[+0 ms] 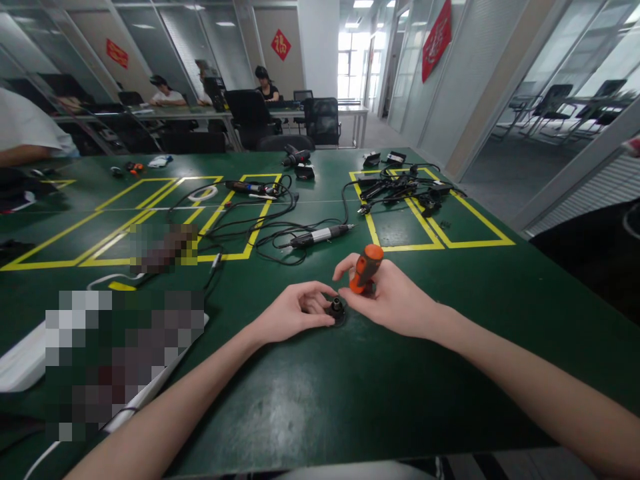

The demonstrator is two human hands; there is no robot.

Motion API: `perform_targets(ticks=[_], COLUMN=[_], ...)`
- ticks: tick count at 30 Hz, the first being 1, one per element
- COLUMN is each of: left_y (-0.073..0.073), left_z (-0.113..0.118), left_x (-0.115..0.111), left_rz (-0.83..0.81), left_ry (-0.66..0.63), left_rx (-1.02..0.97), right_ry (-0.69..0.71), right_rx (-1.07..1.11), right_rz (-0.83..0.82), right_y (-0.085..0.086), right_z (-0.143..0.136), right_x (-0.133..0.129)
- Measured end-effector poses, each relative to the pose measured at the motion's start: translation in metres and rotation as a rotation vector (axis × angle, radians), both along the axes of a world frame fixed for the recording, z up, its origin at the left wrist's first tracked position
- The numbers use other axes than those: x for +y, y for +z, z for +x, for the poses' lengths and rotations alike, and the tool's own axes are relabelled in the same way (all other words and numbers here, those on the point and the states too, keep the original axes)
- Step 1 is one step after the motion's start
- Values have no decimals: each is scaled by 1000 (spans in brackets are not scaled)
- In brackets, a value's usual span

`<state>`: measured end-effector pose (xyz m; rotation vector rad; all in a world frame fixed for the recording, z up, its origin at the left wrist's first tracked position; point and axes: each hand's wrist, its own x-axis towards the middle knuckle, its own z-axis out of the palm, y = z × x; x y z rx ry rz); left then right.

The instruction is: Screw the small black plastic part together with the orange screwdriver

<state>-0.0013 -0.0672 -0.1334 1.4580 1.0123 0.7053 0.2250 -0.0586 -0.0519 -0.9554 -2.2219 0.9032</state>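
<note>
Curling the left hand (287, 313) around a small round black part (337, 308), low at the green desk (280, 413). Pinching it by the left side, with the thumb at the near edge and the other fingers bent behind. Gripping an orange and dark gray screwdriver (367, 267) in the right hand (407, 303), just beyond the black part and to the right. Keeping the handle up, with a small lean to the right. Bending some fingers around the handle, but poking one out to the left. Can't see the tip behind the hand.

Farther up the desk, near the middle, lying flat: a silver and black pen-like tool (323, 236) beside loopy black cords (263, 223). To the right, across yellow tape (406, 248): a messy pile of black wires (395, 189). Near the far edge: a drill (296, 158).
</note>
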Motion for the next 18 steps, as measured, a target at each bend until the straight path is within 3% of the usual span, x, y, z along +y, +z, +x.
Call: perform_targets(ticks=[11, 18], left_y=[2, 2], left_z=[-2, -5], left_x=[4, 6], left_rz=[-54, -41], left_ry=[-18, -71], left_rx=[-23, -29], right_ry=[33, 44], right_rx=[-63, -59], right_rz=[80, 41], right_y=[3, 1], right_z=[-1, 0], right_x=[-1, -2])
